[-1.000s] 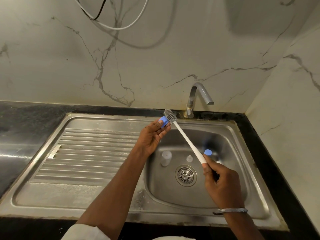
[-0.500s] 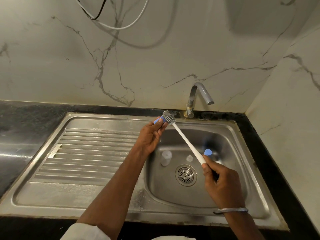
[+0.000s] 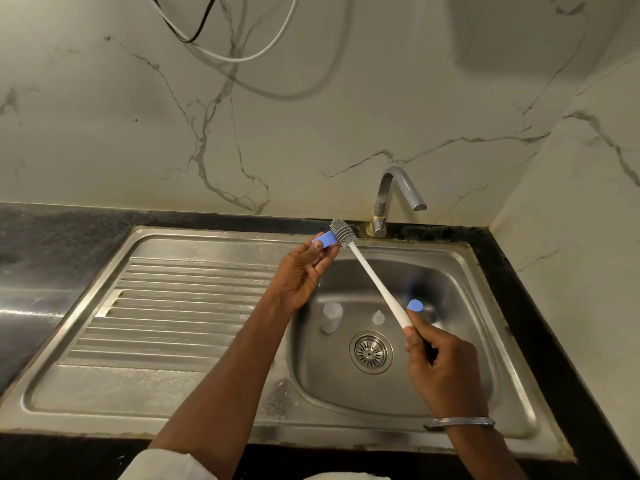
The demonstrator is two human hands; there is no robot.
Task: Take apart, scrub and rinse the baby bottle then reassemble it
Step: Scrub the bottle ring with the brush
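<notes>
Left hand (image 3: 301, 273) pinches blue collar (image 3: 323, 241); right hand (image 3: 445, 370) grips brush (image 3: 375, 284) handle, bristles touching collar.

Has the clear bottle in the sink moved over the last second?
No. The bottle sits in the same spot, just left of the drain.

blue ring (image 3: 325, 241) turned, broader face showing

Bottle (image 3: 331, 317) and nipple (image 3: 378, 317) obstruct the basin floor (image 3: 346, 386); the draining board (image 3: 173, 306) offers passage.
</notes>
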